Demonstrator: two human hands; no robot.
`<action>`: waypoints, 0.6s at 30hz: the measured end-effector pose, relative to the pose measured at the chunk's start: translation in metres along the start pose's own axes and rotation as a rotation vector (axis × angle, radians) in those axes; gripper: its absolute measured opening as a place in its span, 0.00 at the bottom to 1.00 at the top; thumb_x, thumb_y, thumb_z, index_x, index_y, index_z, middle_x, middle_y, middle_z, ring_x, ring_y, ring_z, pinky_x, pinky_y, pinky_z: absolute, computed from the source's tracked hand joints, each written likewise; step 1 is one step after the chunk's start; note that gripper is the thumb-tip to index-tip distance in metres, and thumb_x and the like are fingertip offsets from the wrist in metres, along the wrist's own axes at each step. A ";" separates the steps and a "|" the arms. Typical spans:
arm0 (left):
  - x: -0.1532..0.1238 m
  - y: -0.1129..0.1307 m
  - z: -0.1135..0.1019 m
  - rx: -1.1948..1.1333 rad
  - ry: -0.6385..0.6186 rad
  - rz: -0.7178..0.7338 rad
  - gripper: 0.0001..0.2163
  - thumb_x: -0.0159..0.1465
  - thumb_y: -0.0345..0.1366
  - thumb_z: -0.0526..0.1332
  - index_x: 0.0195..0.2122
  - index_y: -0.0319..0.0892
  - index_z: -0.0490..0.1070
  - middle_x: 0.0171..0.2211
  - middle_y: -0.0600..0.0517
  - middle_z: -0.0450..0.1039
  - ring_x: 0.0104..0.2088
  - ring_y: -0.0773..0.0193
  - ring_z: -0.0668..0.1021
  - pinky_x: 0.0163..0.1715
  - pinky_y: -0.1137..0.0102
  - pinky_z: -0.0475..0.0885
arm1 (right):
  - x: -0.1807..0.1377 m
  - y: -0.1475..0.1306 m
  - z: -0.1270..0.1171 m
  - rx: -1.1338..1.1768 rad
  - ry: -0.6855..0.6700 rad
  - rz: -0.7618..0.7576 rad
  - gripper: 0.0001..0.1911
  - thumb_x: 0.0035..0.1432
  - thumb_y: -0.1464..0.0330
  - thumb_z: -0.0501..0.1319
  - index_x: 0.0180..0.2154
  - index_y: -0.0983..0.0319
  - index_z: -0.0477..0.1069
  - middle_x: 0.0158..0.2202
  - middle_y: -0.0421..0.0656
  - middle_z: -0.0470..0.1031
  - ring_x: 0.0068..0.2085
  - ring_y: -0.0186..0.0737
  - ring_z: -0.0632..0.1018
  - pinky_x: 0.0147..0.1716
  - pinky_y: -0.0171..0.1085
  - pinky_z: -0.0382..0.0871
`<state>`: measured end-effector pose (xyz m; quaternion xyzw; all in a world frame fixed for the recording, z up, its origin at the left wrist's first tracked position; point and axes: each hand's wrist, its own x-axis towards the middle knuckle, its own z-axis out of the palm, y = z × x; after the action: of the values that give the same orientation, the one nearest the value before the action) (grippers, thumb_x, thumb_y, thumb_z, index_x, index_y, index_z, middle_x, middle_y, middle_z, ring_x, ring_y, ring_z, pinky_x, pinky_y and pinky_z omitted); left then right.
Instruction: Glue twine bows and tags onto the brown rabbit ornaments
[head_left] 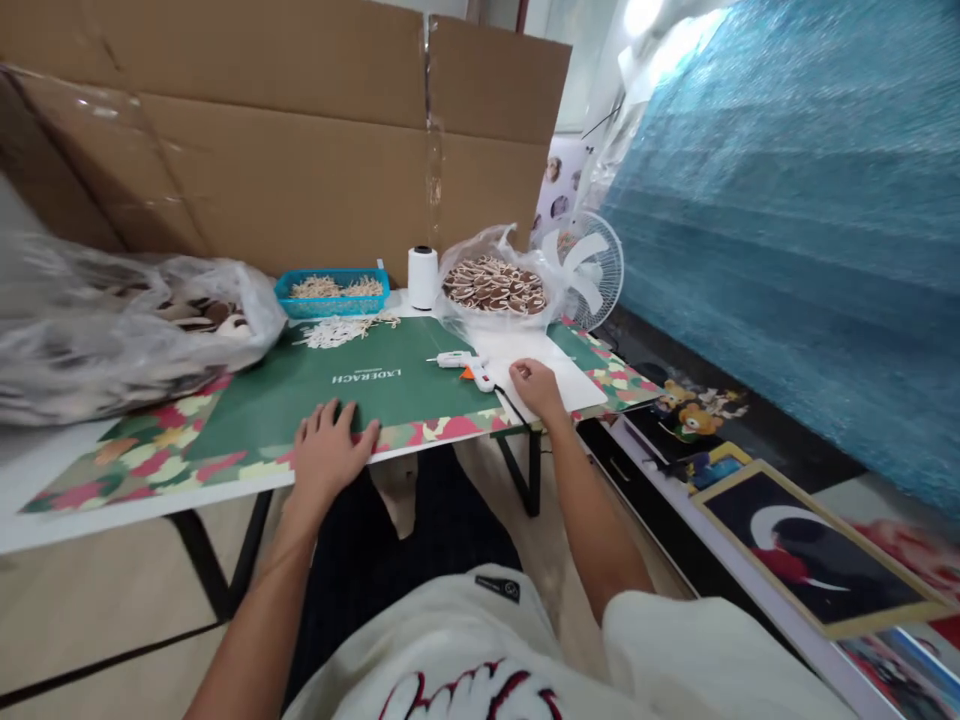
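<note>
My left hand (332, 447) lies flat with fingers spread on the near edge of a green mat (300, 385) with a patterned border. On a white sheet (574, 378) at the right rests my right hand (534, 385), its fingers curled in and nothing showing between them. Just left of it, apart from the fingers, a white hot glue gun (469, 368) with an orange trigger lies on its side, nozzle pointing left. Its black cord runs past my right wrist toward the table edge. Farther back on the mat is a loose pile of thin white pieces (334, 331).
Along the back stand a blue basket (281, 291) of pale pieces, a white thread cone (423, 278) and a plastic bag of brown pieces (499, 288). Another clear bag (150, 330) fills the left side. Cardboard (285, 170) walls the rear; a fan (592, 268) stands right.
</note>
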<state>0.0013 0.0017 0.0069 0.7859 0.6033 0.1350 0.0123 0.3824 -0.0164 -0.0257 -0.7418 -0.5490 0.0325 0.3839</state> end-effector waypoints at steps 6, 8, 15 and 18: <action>0.022 -0.002 -0.018 0.016 -0.003 -0.018 0.25 0.72 0.50 0.54 0.57 0.36 0.77 0.59 0.32 0.72 0.63 0.36 0.70 0.61 0.48 0.65 | -0.008 -0.005 -0.004 -0.078 -0.030 -0.073 0.08 0.69 0.67 0.63 0.43 0.64 0.78 0.47 0.48 0.82 0.51 0.46 0.80 0.58 0.48 0.70; 0.029 -0.003 -0.018 0.017 0.011 -0.050 0.26 0.73 0.49 0.53 0.59 0.34 0.74 0.60 0.29 0.70 0.64 0.36 0.69 0.61 0.48 0.65 | -0.010 -0.006 -0.007 -0.115 -0.038 -0.077 0.10 0.68 0.67 0.61 0.43 0.64 0.80 0.48 0.52 0.82 0.53 0.50 0.80 0.58 0.47 0.69; 0.040 -0.007 -0.002 0.019 -0.037 -0.147 0.36 0.73 0.54 0.48 0.73 0.30 0.59 0.76 0.27 0.49 0.76 0.33 0.53 0.72 0.40 0.47 | -0.005 -0.009 -0.009 -0.273 -0.153 0.020 0.14 0.70 0.63 0.58 0.39 0.64 0.79 0.43 0.52 0.82 0.47 0.49 0.80 0.51 0.44 0.71; 0.047 -0.008 0.001 0.031 -0.101 -0.202 0.39 0.72 0.57 0.47 0.75 0.34 0.56 0.78 0.31 0.45 0.78 0.35 0.49 0.74 0.38 0.42 | -0.001 -0.011 -0.010 -0.334 -0.238 0.068 0.14 0.72 0.60 0.61 0.40 0.63 0.78 0.41 0.46 0.82 0.44 0.43 0.81 0.49 0.45 0.74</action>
<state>0.0047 0.0489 0.0140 0.7269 0.6802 0.0838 0.0442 0.3778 -0.0212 -0.0127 -0.8042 -0.5627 0.0415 0.1867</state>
